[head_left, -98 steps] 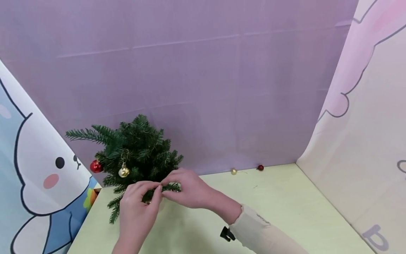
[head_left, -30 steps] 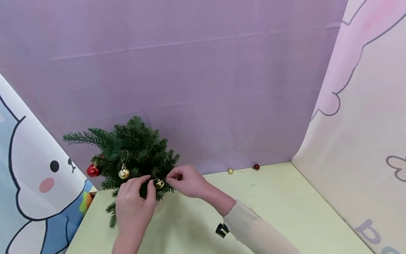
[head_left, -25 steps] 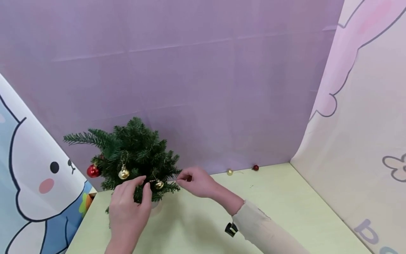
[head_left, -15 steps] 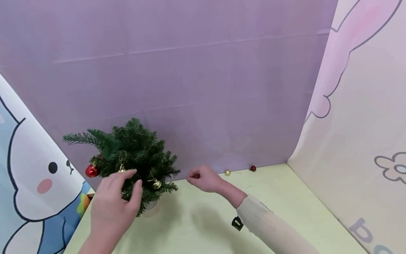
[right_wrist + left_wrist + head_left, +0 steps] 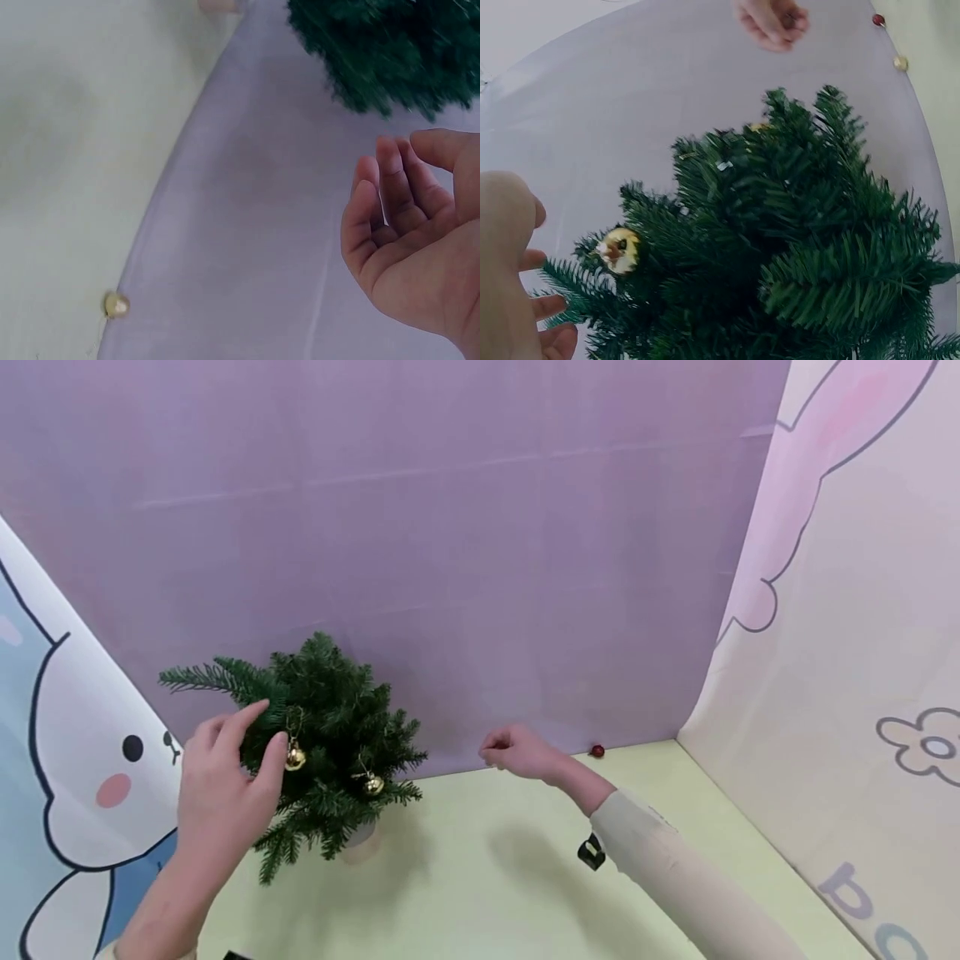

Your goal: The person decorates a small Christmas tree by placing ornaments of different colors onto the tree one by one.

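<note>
A small green Christmas tree (image 5: 330,693) stands in a pale pot (image 5: 362,837) at the left of the table. Two gold ball ornaments hang on its front: one (image 5: 296,758) higher up, another (image 5: 373,785) lower and to the right. My left hand (image 5: 228,777) is raised beside the tree's left branches, thumb and fingers spread apart with nothing between them. In the head view it covers the spot where a red ball hung. My right hand (image 5: 525,753) hovers right of the tree, fingers loosely bent and holding nothing, as the right wrist view shows.
By the back edge of the pale table (image 5: 465,860) lie a small dark red ball (image 5: 597,751) and a gold ball (image 5: 116,304); the right arm hides the gold one in the head view. A purple backdrop (image 5: 480,568) rises behind, with cartoon-printed panels at both sides.
The lower gold ball, earlier between both hands' fingertips, now hangs from the branch. My right hand has drawn away rightward; my left hand has moved left and up along the tree.
</note>
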A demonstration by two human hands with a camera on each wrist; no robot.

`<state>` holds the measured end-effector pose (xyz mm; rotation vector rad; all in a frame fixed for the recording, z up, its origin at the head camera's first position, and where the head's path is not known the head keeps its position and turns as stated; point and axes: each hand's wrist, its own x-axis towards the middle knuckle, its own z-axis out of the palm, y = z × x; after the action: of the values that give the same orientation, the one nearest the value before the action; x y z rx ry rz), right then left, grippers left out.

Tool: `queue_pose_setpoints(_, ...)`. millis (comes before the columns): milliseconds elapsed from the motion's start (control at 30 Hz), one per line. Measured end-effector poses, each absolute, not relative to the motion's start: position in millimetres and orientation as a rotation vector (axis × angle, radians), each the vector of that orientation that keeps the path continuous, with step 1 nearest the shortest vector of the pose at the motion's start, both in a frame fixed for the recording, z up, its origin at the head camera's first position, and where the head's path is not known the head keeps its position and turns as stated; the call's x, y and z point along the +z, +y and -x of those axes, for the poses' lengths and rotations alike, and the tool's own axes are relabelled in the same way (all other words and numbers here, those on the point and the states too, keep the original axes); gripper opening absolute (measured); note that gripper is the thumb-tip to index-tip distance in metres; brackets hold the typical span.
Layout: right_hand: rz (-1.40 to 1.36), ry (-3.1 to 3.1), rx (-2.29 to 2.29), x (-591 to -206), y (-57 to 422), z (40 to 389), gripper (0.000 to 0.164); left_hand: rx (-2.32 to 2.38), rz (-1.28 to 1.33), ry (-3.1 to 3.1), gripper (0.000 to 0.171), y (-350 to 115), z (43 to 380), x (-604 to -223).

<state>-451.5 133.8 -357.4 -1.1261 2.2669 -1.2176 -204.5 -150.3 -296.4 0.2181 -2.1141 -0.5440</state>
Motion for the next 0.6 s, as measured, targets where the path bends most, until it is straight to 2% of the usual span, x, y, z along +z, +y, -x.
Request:
queue_pose_setpoints(167,1.135,2.292,-1.204,-340.0,136.1,463.9,0.016,-0.511,-0.267,-2.184,0.052,-159.3,203.8,-294.3)
queue_pose_setpoints(300,1.227,2.412,-1.131,-341.0,137.3,480.1,0.015,-0.502,-0.299,-2.199,0.053,-165.5,198.4,-293.6)
queue_pose_setpoints(600,1.138,2.66,-0.799,-388.4,121.0,522.6,0.012,-0.501,-0.391,-2.225,0.057,-183.2,175.1,-291.5)
